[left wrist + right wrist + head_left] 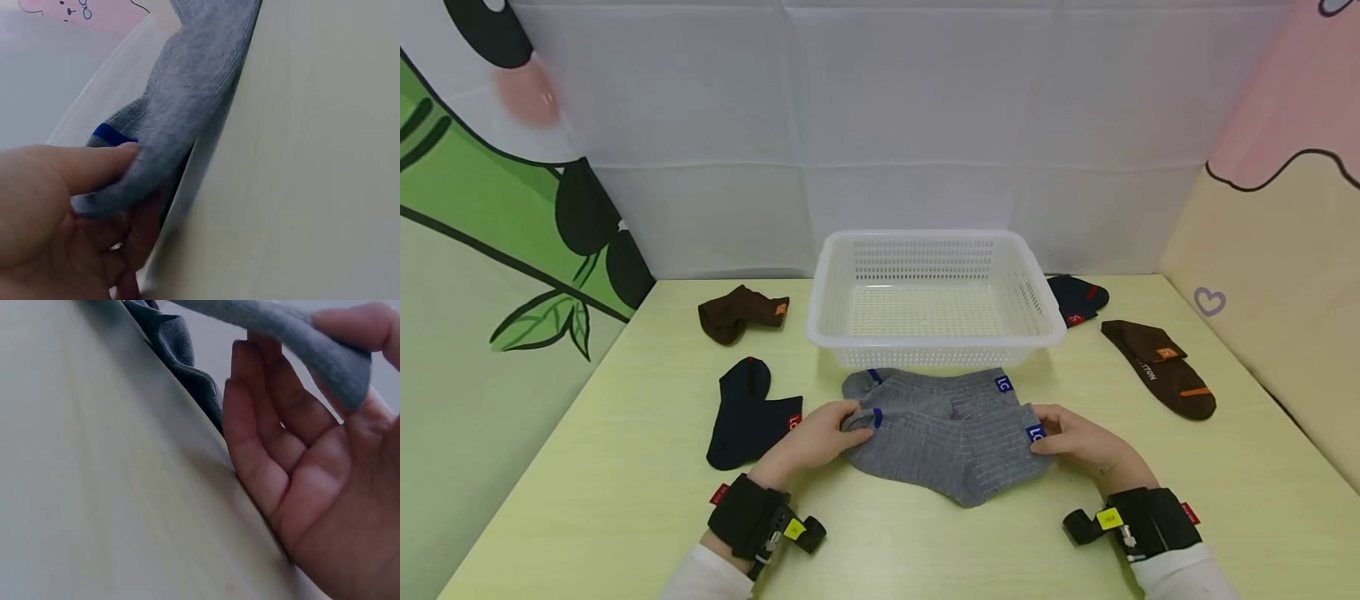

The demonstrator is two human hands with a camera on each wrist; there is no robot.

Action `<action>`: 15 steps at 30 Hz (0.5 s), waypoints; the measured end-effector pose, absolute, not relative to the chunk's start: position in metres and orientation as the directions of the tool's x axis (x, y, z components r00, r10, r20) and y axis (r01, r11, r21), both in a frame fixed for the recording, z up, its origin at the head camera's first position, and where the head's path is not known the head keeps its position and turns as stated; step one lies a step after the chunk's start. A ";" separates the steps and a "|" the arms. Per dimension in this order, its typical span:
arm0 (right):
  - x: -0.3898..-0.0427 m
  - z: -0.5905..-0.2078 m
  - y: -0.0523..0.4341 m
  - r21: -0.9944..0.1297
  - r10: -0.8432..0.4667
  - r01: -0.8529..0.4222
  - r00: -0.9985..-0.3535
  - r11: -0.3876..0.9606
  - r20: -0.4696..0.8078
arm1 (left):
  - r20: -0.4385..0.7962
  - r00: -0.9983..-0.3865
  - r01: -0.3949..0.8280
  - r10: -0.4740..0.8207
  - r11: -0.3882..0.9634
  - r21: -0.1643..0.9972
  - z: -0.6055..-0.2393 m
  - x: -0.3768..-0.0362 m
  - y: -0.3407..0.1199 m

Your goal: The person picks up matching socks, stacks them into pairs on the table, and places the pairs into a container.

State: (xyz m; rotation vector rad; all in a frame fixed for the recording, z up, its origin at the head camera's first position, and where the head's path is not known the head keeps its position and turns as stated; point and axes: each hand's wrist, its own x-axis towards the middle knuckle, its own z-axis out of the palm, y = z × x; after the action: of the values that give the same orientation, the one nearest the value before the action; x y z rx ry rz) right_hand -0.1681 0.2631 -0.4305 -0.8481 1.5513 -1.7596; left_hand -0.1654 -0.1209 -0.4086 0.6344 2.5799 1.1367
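The left hand (817, 437) pinches the toe end of the front grey ankle sock (932, 454) between thumb and fingers, and the right hand (1086, 442) pinches its cuff beside the blue tag. That sock is stretched between the hands over the bench (925, 550), overlapping the rear grey ankle sock (917, 385), which lies just in front of the white perforated basket (936, 342).

The likeliest trouble is misalignment. The two toes and tagged cuffs are offset, so if the front sock were let go here, the pair would sit staggered, one edge poking out past the other. The knit is soft and held only at its two ends; its middle sags towards the heel and could bunch or fold under when set down. Uneven pulling could twist it or stretch the cuff. Because the socks overlap, dragging the upper one might pull the lower askew or nudge it against the basket. Whether the left fingers also catch the rear sock's toe cannot be told; if they do, both would shift together. The left forearm also passes close to a navy sock (747, 425), which a careless sweep might disturb.
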 end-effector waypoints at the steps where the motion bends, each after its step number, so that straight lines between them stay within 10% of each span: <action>1: -0.168 -0.431 0.263 -0.993 -0.800 0.048 -0.597 -0.109 0.059 | -0.031 -0.881 0.284 0.473 0.581 0.763 -0.411 -0.166 -0.120; 15: -0.165 -0.430 0.254 -0.983 -0.657 -0.004 -0.743 -0.181 0.124 | 0.023 -0.991 0.043 0.132 0.152 0.987 -0.429 -0.174 -0.116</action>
State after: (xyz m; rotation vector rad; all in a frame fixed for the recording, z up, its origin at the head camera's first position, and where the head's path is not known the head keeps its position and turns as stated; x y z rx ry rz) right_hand -0.1647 0.2536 -0.4300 -0.7619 1.6468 -1.9750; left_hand -0.1745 -0.1163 -0.4294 0.1778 2.3315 1.9946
